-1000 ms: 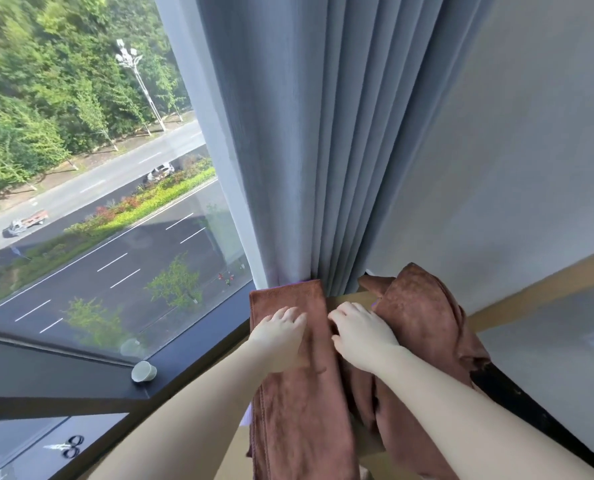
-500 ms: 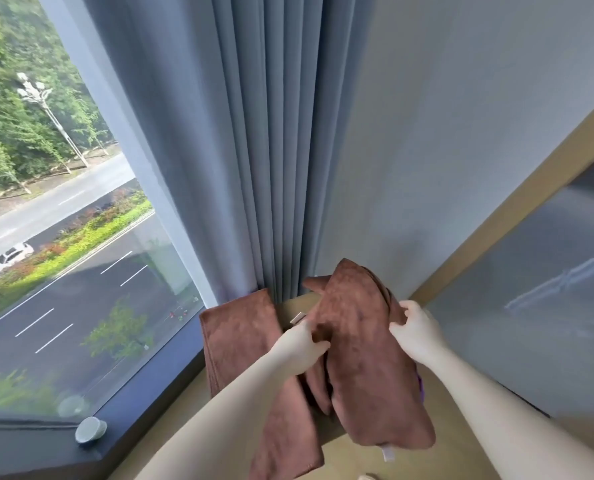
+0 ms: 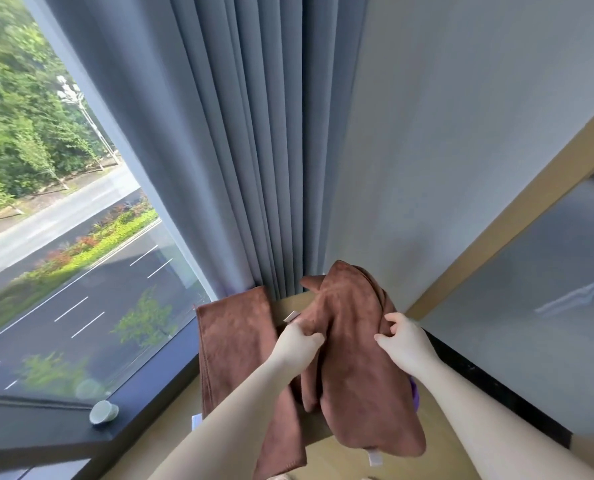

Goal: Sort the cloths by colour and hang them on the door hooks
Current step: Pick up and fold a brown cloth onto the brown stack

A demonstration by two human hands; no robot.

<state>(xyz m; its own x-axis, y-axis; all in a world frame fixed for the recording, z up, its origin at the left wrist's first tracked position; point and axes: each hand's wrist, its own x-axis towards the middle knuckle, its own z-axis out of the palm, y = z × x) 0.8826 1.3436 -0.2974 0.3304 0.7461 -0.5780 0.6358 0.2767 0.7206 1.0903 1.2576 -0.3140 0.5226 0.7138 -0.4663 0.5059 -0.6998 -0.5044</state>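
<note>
Left hand [image 3: 297, 341]: fingers curled, pinching the left edge of the bunched brown cloth [image 3: 357, 368]. Right hand [image 3: 406, 341]: thumb and fingers curled onto the right edge of the same cloth, gripping it. The bunched brown cloth is draped over a tan wooden edge [image 3: 285, 303] at 6 o'clock from the grey curtain [image 3: 254, 150]; a white tag [image 3: 374, 458] hangs at its lower hem. A second brown cloth [image 3: 234, 341] hangs flat over the same edge, at 9 o'clock from the left hand. A purple sliver [image 3: 414, 393], possibly another cloth, shows at 6 o'clock from the right hand. A small round cap [image 3: 103, 412] sits on the window sill [image 3: 150, 386].
</note>
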